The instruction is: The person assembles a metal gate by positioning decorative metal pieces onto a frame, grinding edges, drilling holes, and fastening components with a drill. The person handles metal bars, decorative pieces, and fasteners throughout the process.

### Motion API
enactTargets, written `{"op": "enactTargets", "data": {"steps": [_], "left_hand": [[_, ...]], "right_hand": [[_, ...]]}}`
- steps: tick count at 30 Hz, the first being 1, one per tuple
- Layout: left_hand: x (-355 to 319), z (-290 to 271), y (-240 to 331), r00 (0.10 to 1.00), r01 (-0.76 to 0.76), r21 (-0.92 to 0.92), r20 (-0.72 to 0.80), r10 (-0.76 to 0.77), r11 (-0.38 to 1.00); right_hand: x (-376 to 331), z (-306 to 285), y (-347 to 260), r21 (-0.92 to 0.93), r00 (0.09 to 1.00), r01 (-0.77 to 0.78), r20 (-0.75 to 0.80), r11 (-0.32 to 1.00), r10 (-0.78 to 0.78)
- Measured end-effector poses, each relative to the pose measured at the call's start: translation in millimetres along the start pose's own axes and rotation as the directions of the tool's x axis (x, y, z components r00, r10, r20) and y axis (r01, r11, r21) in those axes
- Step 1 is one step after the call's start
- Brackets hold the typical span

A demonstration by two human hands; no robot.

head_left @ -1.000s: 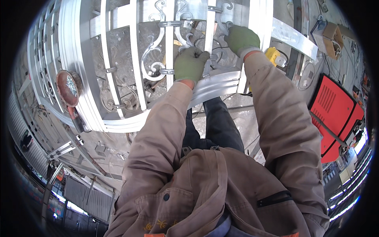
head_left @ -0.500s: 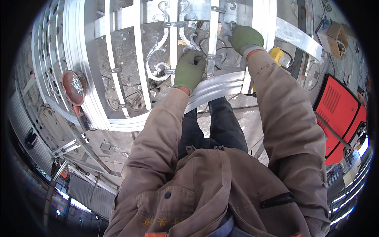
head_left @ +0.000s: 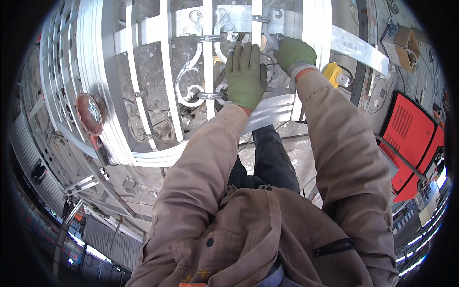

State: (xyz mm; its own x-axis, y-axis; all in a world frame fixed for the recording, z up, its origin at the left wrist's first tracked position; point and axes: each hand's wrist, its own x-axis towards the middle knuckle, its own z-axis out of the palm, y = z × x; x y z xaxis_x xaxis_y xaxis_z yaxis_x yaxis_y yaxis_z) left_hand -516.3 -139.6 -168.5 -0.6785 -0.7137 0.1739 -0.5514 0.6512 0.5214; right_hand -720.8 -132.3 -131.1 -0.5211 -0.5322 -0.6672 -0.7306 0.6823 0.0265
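Head view: yellow lettering [head_left: 203, 273] on the jacket [head_left: 253, 215], low on the left chest, partly lost in folds. Writing at far left is too blurred to read.

Metal frame [head_left: 275, 109] is in front of the person, under both hands; its top is cut off by the picture edge. Left hand [head_left: 246, 79], green glove: flat, fingers straight, back up, gripping nothing visible. It covers the lower part of a bar [head_left: 256, 24]; palm contact hidden. Right hand [head_left: 295, 53], same glove: fingers curled in at a grey scroll [head_left: 271, 40], right of that bar. Fingertips hidden, can't tell if it has hold.

Pan [head_left: 88, 112] with small pieces, too small to identify, on the frame's left side. Yellow item [head_left: 331, 74] just beside the right forearm, type unclear.
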Motion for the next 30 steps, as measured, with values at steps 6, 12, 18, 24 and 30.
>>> {"op": "enactTargets", "data": {"steps": [6, 12, 18, 24, 30], "left_hand": [[-8.3, 14.1, -13.4, 0.996, 0.009, 0.135, 0.091, -0.022, 0.991], [-13.3, 20.1, -18.5, 0.991, 0.022, 0.001, 0.134, -0.022, 1.0], [-39.2, -12.0, -10.9, 0.979, 0.061, 0.037, 0.19, -0.067, 0.997], [-127.0, -77.0, -16.3, 0.964, 0.245, -0.005, 0.108, -0.243, 0.97], [-244.9, -152.3, -12.6, 0.949, 0.315, -0.074, -0.008, -0.316, 0.946]], "right_hand": [[1.3, 12.8, 11.1, -0.039, 0.994, 0.057, -0.087, 0.998, -0.06], [11.9, 18.8, 15.8, -0.105, 0.989, 0.125, -0.065, 0.987, -0.132], [3.3, 10.1, 2.7, -0.153, 0.99, 0.12, -0.054, 0.981, -0.13], [0.6, 9.8, -5.3, -0.171, 0.987, 0.14, -0.052, 0.975, -0.151], [28.1, 21.5, 25.5, -0.232, 0.978, 0.169, -0.082, 0.958, -0.192]]}}
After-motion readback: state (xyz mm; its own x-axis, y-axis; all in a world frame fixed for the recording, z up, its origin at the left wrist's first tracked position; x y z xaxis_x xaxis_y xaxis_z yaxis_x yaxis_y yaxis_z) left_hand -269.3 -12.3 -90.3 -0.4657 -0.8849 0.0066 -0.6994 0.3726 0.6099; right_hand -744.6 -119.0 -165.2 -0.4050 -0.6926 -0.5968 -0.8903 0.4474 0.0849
